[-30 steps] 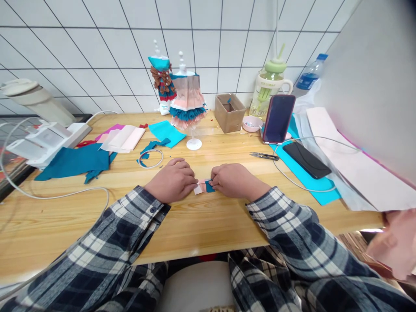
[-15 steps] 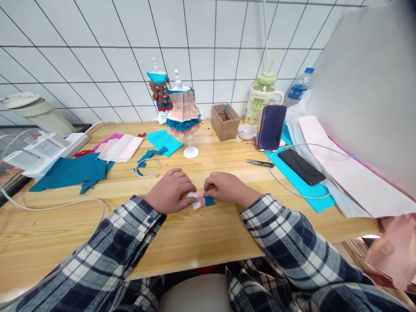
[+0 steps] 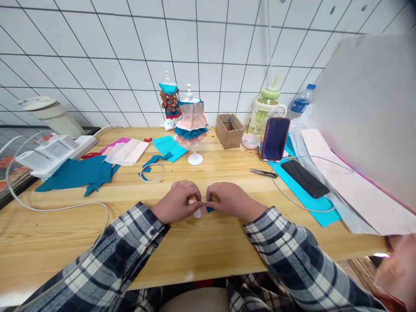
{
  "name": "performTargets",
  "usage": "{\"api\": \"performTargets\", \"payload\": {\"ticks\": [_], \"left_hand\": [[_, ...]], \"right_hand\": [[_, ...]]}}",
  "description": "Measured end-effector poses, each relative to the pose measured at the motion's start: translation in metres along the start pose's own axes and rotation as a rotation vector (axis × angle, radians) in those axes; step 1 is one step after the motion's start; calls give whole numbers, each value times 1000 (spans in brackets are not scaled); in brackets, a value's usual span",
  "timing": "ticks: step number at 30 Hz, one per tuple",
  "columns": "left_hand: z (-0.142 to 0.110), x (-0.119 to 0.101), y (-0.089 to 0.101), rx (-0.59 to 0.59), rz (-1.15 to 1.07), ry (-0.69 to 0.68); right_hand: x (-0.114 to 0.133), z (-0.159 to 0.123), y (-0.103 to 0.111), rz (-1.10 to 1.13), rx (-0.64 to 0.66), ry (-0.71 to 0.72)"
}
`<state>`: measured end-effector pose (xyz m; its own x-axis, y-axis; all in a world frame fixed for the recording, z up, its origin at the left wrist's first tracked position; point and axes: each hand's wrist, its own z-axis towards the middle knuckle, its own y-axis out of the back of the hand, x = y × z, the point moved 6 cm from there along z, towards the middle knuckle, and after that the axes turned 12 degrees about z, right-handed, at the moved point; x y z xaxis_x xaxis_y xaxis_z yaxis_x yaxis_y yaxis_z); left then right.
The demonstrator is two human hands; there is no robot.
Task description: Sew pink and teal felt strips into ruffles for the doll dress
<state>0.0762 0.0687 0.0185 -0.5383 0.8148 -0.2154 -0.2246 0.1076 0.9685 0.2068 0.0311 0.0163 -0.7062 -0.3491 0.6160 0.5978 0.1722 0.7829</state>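
Strip (image 3: 197, 212) sits dead centre for me, low over the table (image 3: 195, 251), white on its 9 o'clock side, pink in the middle and blue on its 3 o'clock side. Left hand (image 3: 178, 201) has thumb and finger pinched narrow on it, coming in from 9 o'clock. Right hand (image 3: 232, 199) does the same from 3 o'clock, right by the blue bit. Fingertips on both sides are nearly meeting, so I can't tell exactly how the strip is folded under them.

Going round from the strip: at 12 o'clock I've got a white stand (image 3: 195, 159) wearing a frilly pink-and-blue dress (image 3: 191, 119), with a second doll-sized outfit (image 3: 170, 104) behind it, a bit toward 11. Cardboard box (image 3: 230, 134) is at 1, and the pink bowl (image 3: 251, 142) is just beside it. Snips (image 3: 262, 173) lie at 2 o'clock, near the hands, with a propped phone (image 3: 275, 138) further out that way. Black phone (image 3: 305, 178) lies flat toward 3, on a cyan sheet (image 3: 325, 219). Cable loop (image 3: 152, 172) is at 10, and a big teal piece (image 3: 76, 174) is out between 9 and 10.
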Motion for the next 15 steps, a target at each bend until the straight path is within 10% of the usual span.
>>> {"api": "performTargets", "payload": {"ticks": [10, 15], "left_hand": [[-8, 3, 19, -219, 7, 26], [-5, 2, 20, -176, 162, 42]], "right_hand": [[16, -4, 17, -236, -303, 165], [25, -2, 5, -381, -233, 204]]}}
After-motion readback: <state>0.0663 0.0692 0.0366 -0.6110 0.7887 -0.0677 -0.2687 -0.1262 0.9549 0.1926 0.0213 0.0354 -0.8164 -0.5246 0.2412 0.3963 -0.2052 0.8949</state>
